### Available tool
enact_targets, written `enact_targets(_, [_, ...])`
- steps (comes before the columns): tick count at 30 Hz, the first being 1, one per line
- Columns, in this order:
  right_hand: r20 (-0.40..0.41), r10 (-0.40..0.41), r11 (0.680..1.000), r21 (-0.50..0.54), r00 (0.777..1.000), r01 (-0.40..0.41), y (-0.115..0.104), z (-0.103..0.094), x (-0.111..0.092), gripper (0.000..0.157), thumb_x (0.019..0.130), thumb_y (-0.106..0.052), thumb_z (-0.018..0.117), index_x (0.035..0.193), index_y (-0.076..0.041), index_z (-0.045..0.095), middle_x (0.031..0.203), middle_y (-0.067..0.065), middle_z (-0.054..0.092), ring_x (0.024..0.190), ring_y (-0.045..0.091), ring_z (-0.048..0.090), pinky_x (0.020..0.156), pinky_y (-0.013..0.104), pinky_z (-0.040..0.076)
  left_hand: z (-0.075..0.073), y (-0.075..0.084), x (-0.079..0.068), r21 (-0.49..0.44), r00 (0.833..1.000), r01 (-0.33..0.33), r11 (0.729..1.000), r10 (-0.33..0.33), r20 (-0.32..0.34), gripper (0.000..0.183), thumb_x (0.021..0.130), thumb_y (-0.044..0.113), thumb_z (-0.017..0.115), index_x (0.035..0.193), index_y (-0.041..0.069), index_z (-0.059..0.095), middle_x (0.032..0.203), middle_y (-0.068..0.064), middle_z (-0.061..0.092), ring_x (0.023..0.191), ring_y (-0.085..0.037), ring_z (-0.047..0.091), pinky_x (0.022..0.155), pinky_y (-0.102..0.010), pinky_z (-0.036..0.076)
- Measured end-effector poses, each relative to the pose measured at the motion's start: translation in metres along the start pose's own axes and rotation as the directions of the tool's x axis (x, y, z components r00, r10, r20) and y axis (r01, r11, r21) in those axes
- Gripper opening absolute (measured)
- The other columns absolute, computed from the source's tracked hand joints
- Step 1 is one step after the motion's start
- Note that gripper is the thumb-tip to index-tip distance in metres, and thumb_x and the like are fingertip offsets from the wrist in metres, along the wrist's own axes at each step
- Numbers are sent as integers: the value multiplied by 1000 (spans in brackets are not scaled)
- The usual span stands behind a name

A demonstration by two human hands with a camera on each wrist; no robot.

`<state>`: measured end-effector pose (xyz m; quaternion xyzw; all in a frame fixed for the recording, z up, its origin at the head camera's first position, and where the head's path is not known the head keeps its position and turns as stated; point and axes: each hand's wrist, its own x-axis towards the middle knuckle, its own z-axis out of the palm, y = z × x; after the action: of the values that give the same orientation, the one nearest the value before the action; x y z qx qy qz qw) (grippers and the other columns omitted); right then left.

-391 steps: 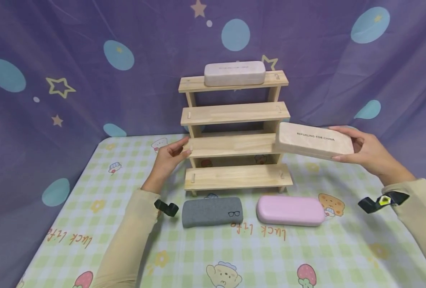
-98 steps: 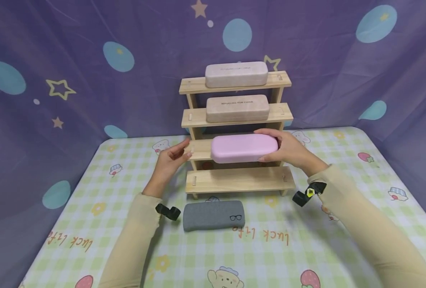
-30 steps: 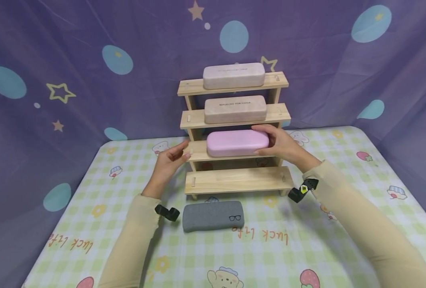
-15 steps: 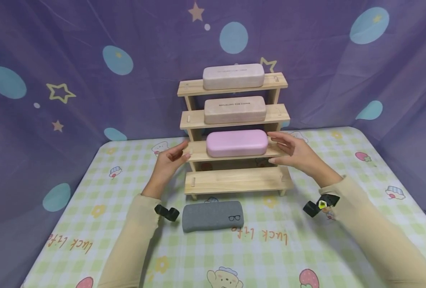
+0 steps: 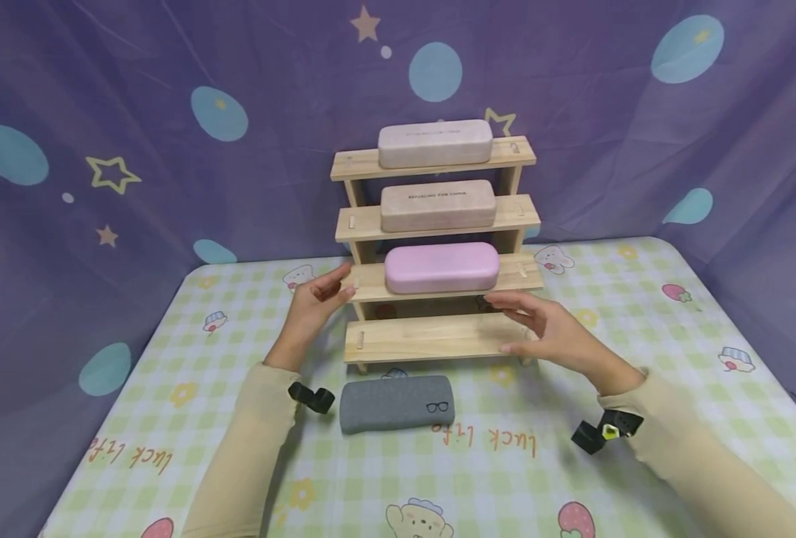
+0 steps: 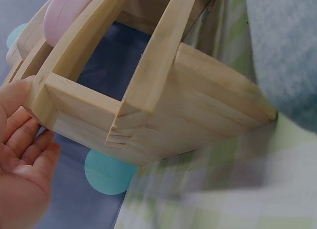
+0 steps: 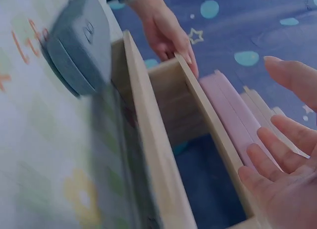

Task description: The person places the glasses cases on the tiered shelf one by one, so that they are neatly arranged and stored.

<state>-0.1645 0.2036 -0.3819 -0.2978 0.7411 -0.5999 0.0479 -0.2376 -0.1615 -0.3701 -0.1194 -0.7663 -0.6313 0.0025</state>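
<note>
so, status: looks like 3 of 4 cases done, imo; off-white case [image 5: 435, 145] is sitting on the top tier of the wooden rack [image 5: 371, 278]; beige case [image 5: 437, 208], w/ readable lettering, is occupying the next tier down; pink case [image 5: 441, 263] is lying on the third tier, roughly centred, no hand touching it; grey case [image 5: 387, 407], the one w/ the glasses mark, is lying on the checked cloth [image 5: 229, 478] just in front of the rack, approx parallel to the tiers, so prob the only one left; lowest tier [image 5: 424, 340] is carrying no case rn; left hand [image 5: 309, 308] is pinching the third tier's left end btwn thumb & fingers, prob steadying things; right hand [image 5: 562, 336] is holding nothing, thumb & fingers standing apart, hovering nr the lowest tier's right end; can't tell if it's touching
</note>
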Motion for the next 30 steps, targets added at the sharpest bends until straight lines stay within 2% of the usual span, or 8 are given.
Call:
enact_targets(6, [43,-4,999,39,999,2,4,20,-9,62,78,4,72,134,6,44,138,27,42,127,6,42,108,23,34,0,0,-1,1,1000,2,1000,-2,2,45,89,-2,60,132,-9,47,138,-20,46,131,-26,41,110,-32,33])
enact_targets(12, [77,-19,998,62,997,15,12,37,-17,60,78,5,72,133,4,46,137,21,45,127,9,44,107,26,36,1,1,-1,3,1000,-4,1000,4,-9,44,89,-3,60,131,-10,48,137,-20,47,131,-27,41,110,-35,32])
enact_targets(17, [109,-32,996,86,994,23,19,48,-22,59,80,4,70,134,4,45,136,23,46,127,12,45,108,28,36,1,2,-1,4,1000,-8,1000,8,-7,44,89,-3,61,131,-10,48,137,-20,47,131,-28,41,110,-36,32])
enact_targets(21, [121,-20,996,89,992,9,23,55,-24,58,81,3,70,134,2,46,136,21,47,127,10,45,109,28,34,0,2,-1,2,1000,3,1000,-3,-8,45,89,-1,61,131,-8,48,137,-19,47,131,-26,41,110,-34,32])
enact_targets(29, [152,-3,997,79,988,-9,30,72,-28,57,84,-2,69,136,-5,46,139,15,47,128,15,44,108,41,35,0,2,-1,5,1000,8,1000,-8,-1,44,90,0,61,131,-8,48,137,-19,47,131,-25,41,111,-33,32])
enact_targets(30, [151,-1,997,83,988,-12,31,74,-28,56,84,-1,68,136,-6,46,139,14,46,129,15,43,108,43,35,-1,-2,0,1,1000,6,1000,-6,-3,44,90,1,61,131,-7,49,137,-18,47,131,-24,41,110,-32,32])
